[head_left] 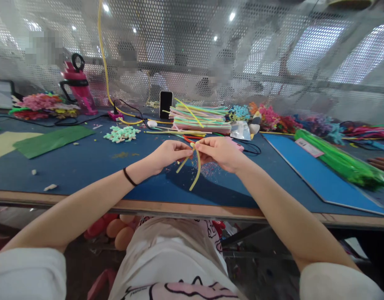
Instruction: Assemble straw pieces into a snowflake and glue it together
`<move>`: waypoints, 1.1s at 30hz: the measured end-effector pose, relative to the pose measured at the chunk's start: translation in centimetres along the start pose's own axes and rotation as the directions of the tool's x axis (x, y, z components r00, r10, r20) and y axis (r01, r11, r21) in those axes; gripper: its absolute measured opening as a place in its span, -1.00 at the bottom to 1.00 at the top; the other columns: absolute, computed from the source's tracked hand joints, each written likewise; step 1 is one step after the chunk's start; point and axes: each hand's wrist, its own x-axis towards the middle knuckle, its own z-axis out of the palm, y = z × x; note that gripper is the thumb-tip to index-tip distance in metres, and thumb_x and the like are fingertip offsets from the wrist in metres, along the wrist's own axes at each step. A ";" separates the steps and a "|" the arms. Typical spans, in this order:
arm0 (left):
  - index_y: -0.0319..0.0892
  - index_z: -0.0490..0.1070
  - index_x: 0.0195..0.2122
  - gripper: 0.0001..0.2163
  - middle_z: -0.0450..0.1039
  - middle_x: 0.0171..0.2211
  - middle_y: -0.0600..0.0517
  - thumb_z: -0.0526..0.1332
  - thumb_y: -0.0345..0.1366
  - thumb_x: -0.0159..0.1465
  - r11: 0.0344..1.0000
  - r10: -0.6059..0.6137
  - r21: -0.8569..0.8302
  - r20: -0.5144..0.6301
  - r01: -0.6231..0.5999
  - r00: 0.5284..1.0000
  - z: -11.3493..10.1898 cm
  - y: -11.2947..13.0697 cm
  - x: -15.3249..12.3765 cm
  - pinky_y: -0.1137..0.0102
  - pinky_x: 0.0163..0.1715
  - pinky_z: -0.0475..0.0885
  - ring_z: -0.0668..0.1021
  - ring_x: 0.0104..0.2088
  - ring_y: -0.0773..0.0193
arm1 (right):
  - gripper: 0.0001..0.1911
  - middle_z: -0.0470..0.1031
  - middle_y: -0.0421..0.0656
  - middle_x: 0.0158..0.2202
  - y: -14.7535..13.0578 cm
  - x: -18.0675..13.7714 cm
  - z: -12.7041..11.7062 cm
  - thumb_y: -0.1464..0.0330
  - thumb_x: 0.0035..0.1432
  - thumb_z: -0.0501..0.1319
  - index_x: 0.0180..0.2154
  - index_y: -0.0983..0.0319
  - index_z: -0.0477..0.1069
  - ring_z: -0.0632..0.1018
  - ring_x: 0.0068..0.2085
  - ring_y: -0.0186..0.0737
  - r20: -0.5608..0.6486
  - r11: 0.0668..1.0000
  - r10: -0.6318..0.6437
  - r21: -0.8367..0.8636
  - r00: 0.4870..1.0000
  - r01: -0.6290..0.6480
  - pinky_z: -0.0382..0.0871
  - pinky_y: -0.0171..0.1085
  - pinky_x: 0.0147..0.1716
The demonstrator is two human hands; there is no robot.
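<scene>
Pinched between my two hands, above the blue table mat, is a pale yellow pipe cleaner (196, 174) with two ends hanging down and a small knot-like bend at the top. My left hand (171, 154) grips it from the left, thumb and fingertips closed. From the other side my right hand (221, 153) presses it between thumb and fingers; some of those fingers are hidden. Just behind the hands lie red pipe cleaners (188, 138) and a long pale yellow one (176, 132). Coloured fluff specks (212, 168) dot the mat beneath.
A bundle of pastel pipe cleaners (199, 118) lies behind, beside a phone (166, 105). Mint-coloured twisted pieces (121, 133) sit left, near green sheets (54, 141) and a pink bottle (81, 89). On the right are a blue board (317, 179) and a bagged green bundle (342, 160). Another person's hand (381, 164) shows at the right edge.
</scene>
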 end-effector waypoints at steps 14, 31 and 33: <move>-0.22 0.45 -0.29 -0.81 0.51 -0.37 0.03 0.35 -0.22 0.22 0.967 -0.023 -0.255 -0.132 -0.012 0.991 0.8 0.5 -0.5 0.49 -0.49 0.44 0.52 -0.39 0.37 | -0.65 0.58 -0.11 -0.50 1.2 0.7 0.1 0.12 -0.09 0.51 -0.41 0.27 0.62 0.49 -0.58 -0.33 -0.139 0.993 -0.119 0.004 0.983 0.121 0.36 -0.35 -0.67; -0.23 0.50 -0.26 -0.72 0.44 -0.40 0.08 0.36 -0.10 0.18 0.987 0.058 -0.140 -0.145 -0.079 0.988 0.4 0.4 -0.5 0.51 -0.59 0.32 0.38 -0.54 0.47 | -0.53 0.44 -0.22 -0.56 1.2 0.9 -0.6 -0.04 0.00 0.43 -0.42 0.26 0.54 0.38 -0.62 -0.42 0.000 0.962 -0.227 -0.158 0.974 0.224 0.31 -0.37 -0.67; -0.24 0.52 -0.27 -0.72 0.41 -0.47 0.11 0.37 -0.10 0.18 0.988 0.081 -0.113 -0.185 -0.103 0.979 0.4 0.2 -0.3 0.52 -0.61 0.27 0.34 -0.58 0.50 | -0.56 0.44 -0.22 -0.57 1.3 0.9 -0.6 -0.01 0.06 0.40 -0.42 0.26 0.53 0.39 -0.63 -0.40 0.023 0.955 -0.224 -0.194 0.974 0.224 0.30 -0.37 -0.67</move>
